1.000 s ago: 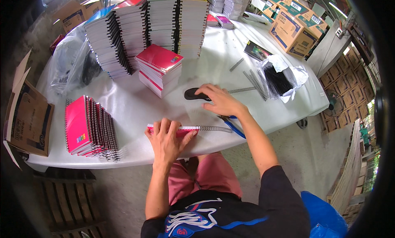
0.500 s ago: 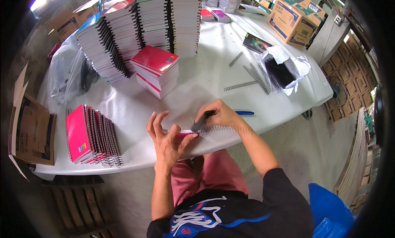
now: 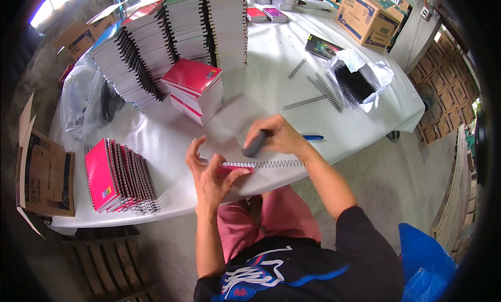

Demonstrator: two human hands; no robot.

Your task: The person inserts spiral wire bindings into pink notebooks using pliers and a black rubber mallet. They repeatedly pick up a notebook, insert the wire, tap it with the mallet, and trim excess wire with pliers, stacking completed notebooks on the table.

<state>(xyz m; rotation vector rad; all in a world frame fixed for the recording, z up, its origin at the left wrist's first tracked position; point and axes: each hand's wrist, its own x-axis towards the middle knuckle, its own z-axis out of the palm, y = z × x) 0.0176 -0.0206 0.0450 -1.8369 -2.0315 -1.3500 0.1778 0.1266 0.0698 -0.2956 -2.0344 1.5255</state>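
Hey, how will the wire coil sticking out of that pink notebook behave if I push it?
The wire coil probably flexes easily, since its wire looks thin and its turns stand apart. It's likely light, being mostly gaps. Its outer end may swing, as it extends past the notebook.

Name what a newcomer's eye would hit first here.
Probably the four tall stacks of books towering at the table's back left. Next, at the near edge, the left hand holds a pink notebook with a wire spiral extending rightward, while the right hand grips a dark tool near it. Front left sit bright pink spiral-bound notebooks.
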